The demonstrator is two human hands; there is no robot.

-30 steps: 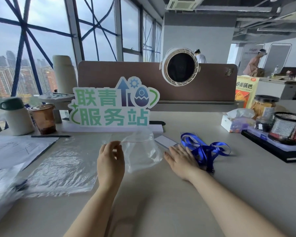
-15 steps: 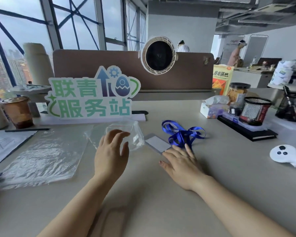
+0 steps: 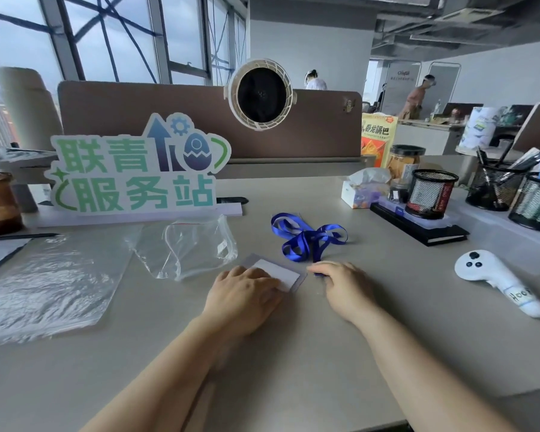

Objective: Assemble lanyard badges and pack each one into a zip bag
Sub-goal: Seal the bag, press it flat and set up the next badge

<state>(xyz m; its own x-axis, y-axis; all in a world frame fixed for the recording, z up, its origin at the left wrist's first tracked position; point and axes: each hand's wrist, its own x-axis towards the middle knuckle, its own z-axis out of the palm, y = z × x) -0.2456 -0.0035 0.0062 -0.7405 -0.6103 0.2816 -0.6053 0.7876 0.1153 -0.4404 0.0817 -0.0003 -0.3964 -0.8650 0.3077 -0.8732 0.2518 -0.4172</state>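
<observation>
A clear badge holder with a white card (image 3: 276, 273) lies flat on the grey desk (image 3: 293, 353). My left hand (image 3: 243, 294) rests on its near left part, fingers lying over the card. A blue lanyard (image 3: 306, 238) sits in a loose heap just beyond it. My right hand (image 3: 345, 285) is beside the card's right edge, and its curled fingers pinch the lanyard's near end. An empty clear zip bag (image 3: 187, 247) lies crumpled to the left of the card, with no hand on it.
A large clear plastic sheet (image 3: 44, 285) covers the desk's left side. A green-lettered sign (image 3: 134, 173) stands at the back. A white controller (image 3: 499, 282) lies at the right. Mesh pen cups (image 3: 430, 193), a tissue pack (image 3: 363, 191) and a black notebook (image 3: 418, 226) stand at the back right.
My left hand let go of the zip bag and moved right onto the badge card. My right hand shifted from the desk to the lanyard's near end.
</observation>
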